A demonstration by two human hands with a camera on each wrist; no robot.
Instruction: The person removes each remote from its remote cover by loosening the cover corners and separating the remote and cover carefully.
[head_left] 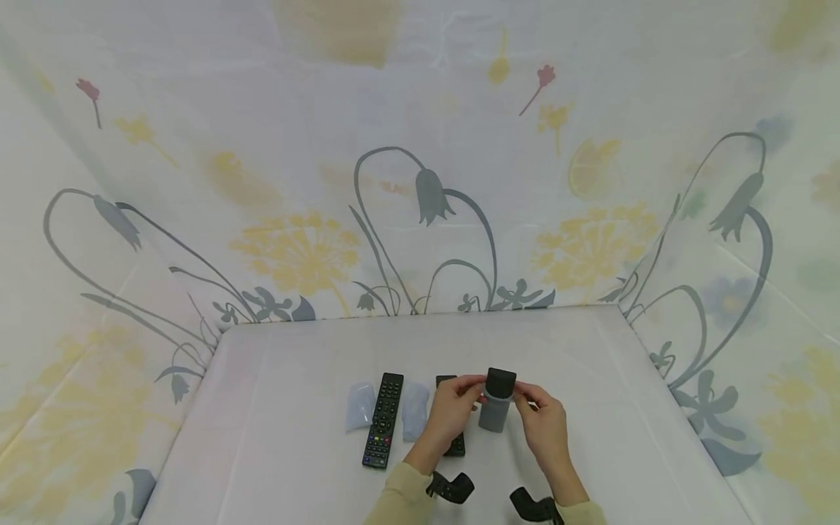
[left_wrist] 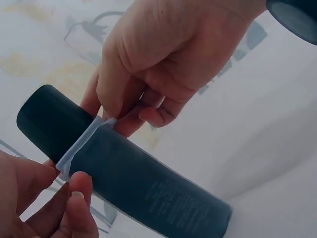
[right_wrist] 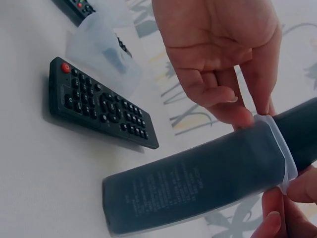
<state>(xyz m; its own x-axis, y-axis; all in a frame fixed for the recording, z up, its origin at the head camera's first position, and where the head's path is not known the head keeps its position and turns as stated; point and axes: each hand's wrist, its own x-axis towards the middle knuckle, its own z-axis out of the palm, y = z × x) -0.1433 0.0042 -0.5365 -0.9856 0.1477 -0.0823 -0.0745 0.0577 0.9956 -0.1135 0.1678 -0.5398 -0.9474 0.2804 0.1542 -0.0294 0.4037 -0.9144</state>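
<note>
A dark, flat-sided bottle (left_wrist: 148,183) with a black cap (left_wrist: 54,119) stands out between the two hands, small printed text on its face. A translucent sleeve (right_wrist: 278,146) surrounds its body, the rim bunched at the base of the cap. On the near side of that rim, my left hand (head_left: 453,408) pinches the sleeve between thumb and fingers. My right hand (head_left: 545,423) pinches the rim's opposite side. In the left wrist view the right hand (left_wrist: 163,54) appears at the top and the left hand (left_wrist: 44,203) at lower left.
A short black remote control (right_wrist: 101,101) lies partly under the left arm. Farther left are a long black remote control (head_left: 383,421) and two translucent sleeves, one on its left (head_left: 360,406) and another on its right (head_left: 414,412). White floral cloth (head_left: 420,240) hangs behind the white table (head_left: 289,408).
</note>
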